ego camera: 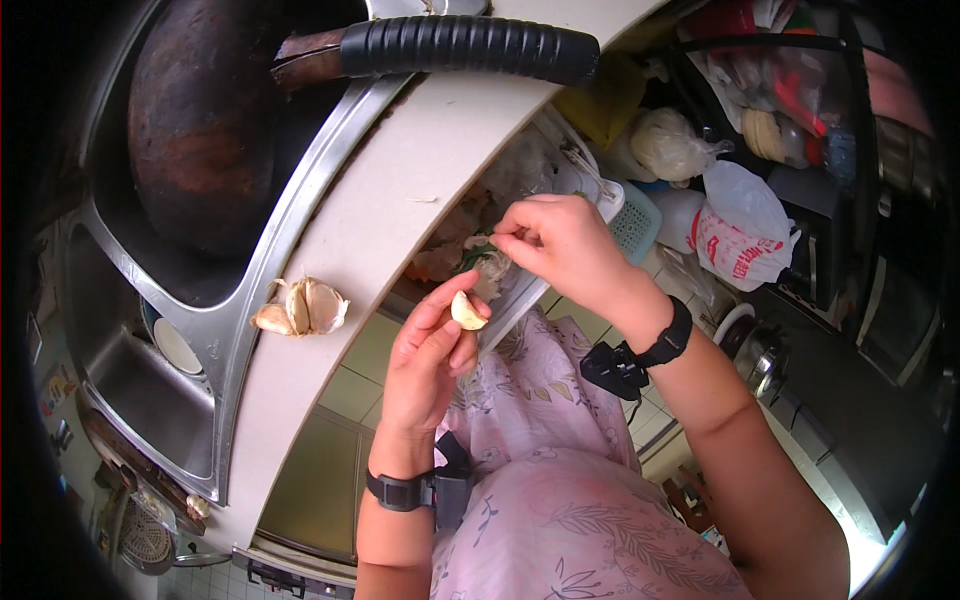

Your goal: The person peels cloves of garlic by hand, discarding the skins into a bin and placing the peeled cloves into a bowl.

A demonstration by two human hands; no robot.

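Between the thumb and fingers of my left hand [435, 337] is a pale peeled garlic clove [467, 311]. My right hand [559, 240] is up and to the right of it, thumb and forefinger pinched together over a bin [517, 300] of scraps; a small pale piece, perhaps garlic skin, seems to be at the fingertips. Part of a garlic bulb [307, 306], its cloves in dry skin, lies on the white countertop [375, 217] beside the sink's rim.
A dark wok [199, 127] sits in the steel sink [150, 397], its black ribbed handle [469, 46] reaching over the counter. A dish [178, 346] stands in the smaller basin. Plastic bags [742, 232] and a light-green basket [635, 222] are at the right. More garlic [197, 506] lies at the lower left.
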